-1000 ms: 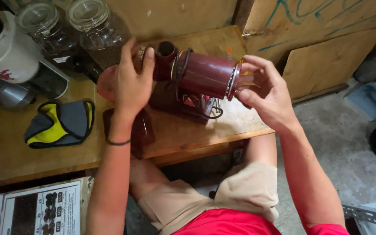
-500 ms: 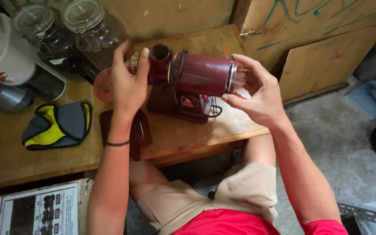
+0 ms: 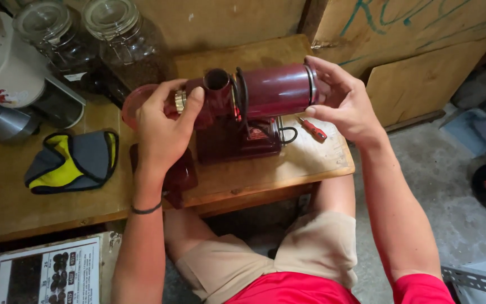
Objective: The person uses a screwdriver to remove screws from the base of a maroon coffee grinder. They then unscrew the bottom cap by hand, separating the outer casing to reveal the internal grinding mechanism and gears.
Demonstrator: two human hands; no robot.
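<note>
Grinder body point(image 3: 254, 110), a dark red machine with a cylindrical motor housing, lies on its base near the front right part of the wooden table point(image 3: 288, 169), directly ahead of your lap. Its long axis runs left to right across your view, roughly parallel to the table's front edge. Your left hand point(image 3: 161, 132) wraps the left end, thumb and fingers closed around the brass-coloured collar point(image 3: 180, 101) beside the open round throat; this grip is narrow and holds the collar. Your right hand point(image 3: 344, 104) cups the right end, fingers curled over the metal-rimmed cap of the housing; this grip is medium-wide and holds the housing. Each hand sits at its own end, so neither is nearer to the machine than the other; the collar lies on the left hand's side. A red-handled screwdriver point(image 3: 313, 129) lies on the table just beside the base, below your right hand. A pinkish translucent lid or bowl point(image 3: 133, 104) sits behind your left hand, partly hidden. Farther left lie a grey and yellow cloth pad point(image 3: 74, 160), two glass clamp-lid jars point(image 3: 125, 42) and a white appliance point(image 3: 4, 62). Behind the table stand plywood panels; a concrete floor point(image 3: 440, 191) lies to your right.
</note>
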